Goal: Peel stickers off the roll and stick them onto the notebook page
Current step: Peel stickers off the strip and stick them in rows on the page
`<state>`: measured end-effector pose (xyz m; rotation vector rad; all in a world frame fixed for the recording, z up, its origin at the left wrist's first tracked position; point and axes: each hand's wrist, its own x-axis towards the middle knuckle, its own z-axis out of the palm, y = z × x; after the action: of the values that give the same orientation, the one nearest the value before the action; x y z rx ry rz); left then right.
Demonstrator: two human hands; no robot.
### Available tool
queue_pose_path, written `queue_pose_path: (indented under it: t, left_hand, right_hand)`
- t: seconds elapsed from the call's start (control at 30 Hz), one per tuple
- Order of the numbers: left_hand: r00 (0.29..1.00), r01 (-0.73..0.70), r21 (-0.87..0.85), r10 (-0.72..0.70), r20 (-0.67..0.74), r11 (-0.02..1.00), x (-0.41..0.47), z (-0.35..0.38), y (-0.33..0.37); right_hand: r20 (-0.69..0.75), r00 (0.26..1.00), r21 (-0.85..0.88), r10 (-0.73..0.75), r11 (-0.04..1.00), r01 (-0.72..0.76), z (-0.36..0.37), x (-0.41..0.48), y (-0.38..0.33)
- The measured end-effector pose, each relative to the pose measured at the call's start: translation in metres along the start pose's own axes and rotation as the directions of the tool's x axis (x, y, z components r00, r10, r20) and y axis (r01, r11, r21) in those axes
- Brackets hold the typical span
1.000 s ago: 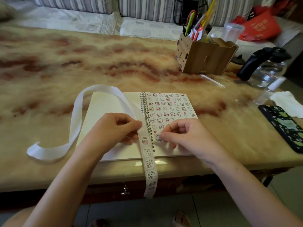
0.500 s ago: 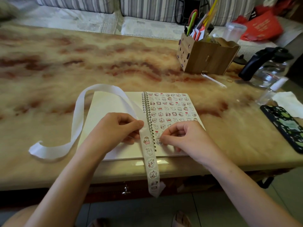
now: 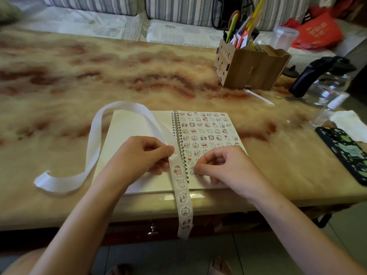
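Spiral notebook [image 3: 127, 132]: open at the near edge of the surface [image 3: 99, 76], its right page covered in rows of small animal stickers. Sticker strip [image 3: 182, 197]: pinched in the left hand [image 3: 139, 155] grip just left of the spiral, printed end hanging over the near edge, spent backing [image 3: 93, 143] looped left. Right hand [image 3: 228, 165]: fingers curled, thumb and forefinger tips together on a sticker [image 3: 193, 171] at the page's near-left, the same spot as a second earlier, so it is judged to be seating that sticker, with the next peel due.
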<state>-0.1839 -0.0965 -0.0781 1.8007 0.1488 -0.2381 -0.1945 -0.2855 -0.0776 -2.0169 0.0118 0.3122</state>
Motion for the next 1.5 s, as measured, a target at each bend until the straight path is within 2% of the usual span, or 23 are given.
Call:
queue_pose_path:
  t: [0.7,0.9,1.17,1.4,1.5]
  left_hand:
    - [1.000,0.003,0.010,-0.003,-0.004,1.000,0.001,0.001,-0.001]
    - [1.000,0.004,0.008,-0.004,0.001,1.000,0.000,0.001,0.000]
    - [1.000,-0.001,0.013,0.001,0.001,1.000,-0.001,0.001,0.001]
    - [1.000,0.001,0.019,-0.002,0.004,1.000,-0.001,0.001,0.000]
    - [1.000,-0.001,0.018,0.001,0.004,1.000,0.000,0.001,0.001]
  right_hand:
    - [-0.030,0.999,-0.066,-0.029,0.997,0.027,0.004,0.003,0.004]
    - [-0.064,0.996,-0.173,-0.070,0.983,0.058,0.005,0.002,0.005]
    - [-0.054,0.994,-0.171,-0.091,0.982,0.080,0.004,0.005,0.010]
    - [-0.058,0.995,-0.099,-0.084,0.992,0.078,0.001,0.010,0.012]
    - [-0.070,0.993,-0.157,-0.094,0.984,0.083,0.003,0.009,0.013]
